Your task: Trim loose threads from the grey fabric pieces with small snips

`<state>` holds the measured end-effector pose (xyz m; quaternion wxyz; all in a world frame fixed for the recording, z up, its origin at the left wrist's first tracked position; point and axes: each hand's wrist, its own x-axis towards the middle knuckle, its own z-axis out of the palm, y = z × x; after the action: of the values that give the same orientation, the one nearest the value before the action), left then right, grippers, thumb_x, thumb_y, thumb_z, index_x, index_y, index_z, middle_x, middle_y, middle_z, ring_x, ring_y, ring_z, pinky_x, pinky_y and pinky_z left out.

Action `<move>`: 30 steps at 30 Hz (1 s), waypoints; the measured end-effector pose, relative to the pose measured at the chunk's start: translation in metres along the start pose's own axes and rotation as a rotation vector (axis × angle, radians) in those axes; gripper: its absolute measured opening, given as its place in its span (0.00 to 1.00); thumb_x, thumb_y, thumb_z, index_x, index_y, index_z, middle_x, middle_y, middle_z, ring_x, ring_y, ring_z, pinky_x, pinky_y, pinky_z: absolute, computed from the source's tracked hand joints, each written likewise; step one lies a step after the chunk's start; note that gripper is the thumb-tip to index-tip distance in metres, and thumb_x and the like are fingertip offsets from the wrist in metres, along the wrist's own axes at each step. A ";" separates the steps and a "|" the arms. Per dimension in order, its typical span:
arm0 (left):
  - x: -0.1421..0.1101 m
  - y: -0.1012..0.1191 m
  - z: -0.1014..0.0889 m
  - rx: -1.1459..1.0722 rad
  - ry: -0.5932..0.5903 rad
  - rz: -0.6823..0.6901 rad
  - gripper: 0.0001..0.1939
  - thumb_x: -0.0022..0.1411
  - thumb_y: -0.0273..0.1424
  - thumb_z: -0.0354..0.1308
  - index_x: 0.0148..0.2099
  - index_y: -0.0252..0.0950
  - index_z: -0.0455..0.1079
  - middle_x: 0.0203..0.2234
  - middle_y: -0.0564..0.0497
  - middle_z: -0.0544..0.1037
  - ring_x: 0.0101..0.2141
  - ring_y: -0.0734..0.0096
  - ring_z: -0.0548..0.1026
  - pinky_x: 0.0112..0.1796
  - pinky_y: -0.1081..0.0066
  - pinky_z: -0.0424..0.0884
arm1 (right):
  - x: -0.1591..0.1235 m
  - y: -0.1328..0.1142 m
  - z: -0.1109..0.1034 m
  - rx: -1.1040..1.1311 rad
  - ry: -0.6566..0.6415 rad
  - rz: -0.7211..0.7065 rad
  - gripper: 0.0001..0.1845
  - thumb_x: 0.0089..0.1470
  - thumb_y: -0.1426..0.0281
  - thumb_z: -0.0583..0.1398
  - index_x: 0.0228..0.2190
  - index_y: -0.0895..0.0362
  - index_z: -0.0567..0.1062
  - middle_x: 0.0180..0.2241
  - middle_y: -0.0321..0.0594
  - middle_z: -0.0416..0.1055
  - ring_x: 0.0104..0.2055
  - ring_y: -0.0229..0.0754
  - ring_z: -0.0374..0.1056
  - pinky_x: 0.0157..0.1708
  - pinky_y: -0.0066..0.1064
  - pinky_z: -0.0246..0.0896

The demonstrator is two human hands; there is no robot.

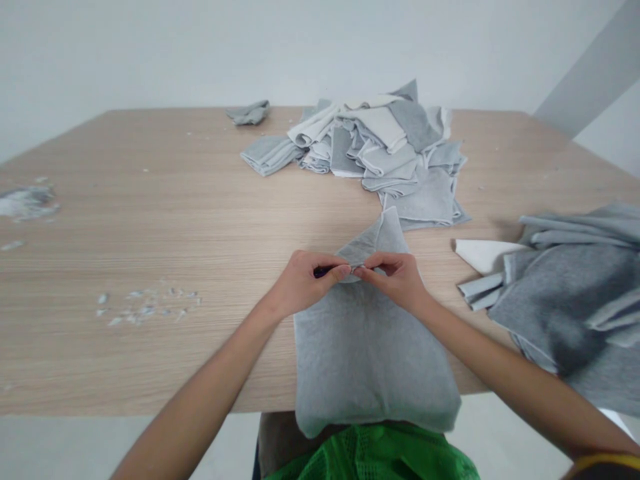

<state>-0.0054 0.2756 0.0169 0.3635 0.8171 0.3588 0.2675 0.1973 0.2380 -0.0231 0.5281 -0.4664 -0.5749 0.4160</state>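
Note:
A grey cloth (370,347) lies in front of me, its near end hanging over the table's edge. My left hand (313,280) pinches the cloth's edge between thumb and forefinger. A small dark object (323,271) shows within that hand, too hidden to name. Close beside it, my right hand (395,277) also pinches the edge, so the fingertips of both hands nearly meet. Beyond them, one corner of the cloth points away from me toward the pile.
Folded grey and white cloths (385,147) are heaped at the back. More grey cloths (575,293) lie at the right. One crumpled cloth (250,113) sits at the far edge. Lint scraps (145,307) and a fluff heap (27,202) are on the left of the wooden table (200,227).

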 end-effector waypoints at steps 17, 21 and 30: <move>-0.002 -0.001 -0.006 0.103 0.031 0.052 0.18 0.67 0.41 0.56 0.38 0.34 0.81 0.24 0.53 0.79 0.23 0.76 0.69 0.25 0.75 0.60 | 0.003 -0.005 -0.002 0.104 -0.036 0.042 0.16 0.46 0.55 0.71 0.25 0.56 0.81 0.24 0.38 0.77 0.27 0.38 0.69 0.29 0.30 0.63; -0.002 0.001 -0.005 0.098 0.057 0.068 0.17 0.66 0.40 0.57 0.39 0.33 0.82 0.24 0.52 0.80 0.22 0.76 0.69 0.25 0.76 0.61 | 0.003 -0.005 -0.002 0.145 -0.058 0.029 0.15 0.47 0.56 0.71 0.25 0.56 0.81 0.24 0.37 0.76 0.27 0.37 0.68 0.29 0.30 0.62; -0.001 0.004 -0.004 0.060 0.050 0.036 0.15 0.65 0.39 0.59 0.40 0.34 0.82 0.28 0.52 0.83 0.25 0.74 0.74 0.27 0.76 0.64 | 0.003 -0.006 -0.004 0.124 -0.085 0.021 0.16 0.47 0.56 0.70 0.24 0.56 0.81 0.25 0.38 0.76 0.27 0.38 0.68 0.30 0.31 0.62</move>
<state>-0.0076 0.2745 0.0220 0.3249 0.8271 0.3606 0.2835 0.2004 0.2398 -0.0166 0.5264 -0.4207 -0.5652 0.4758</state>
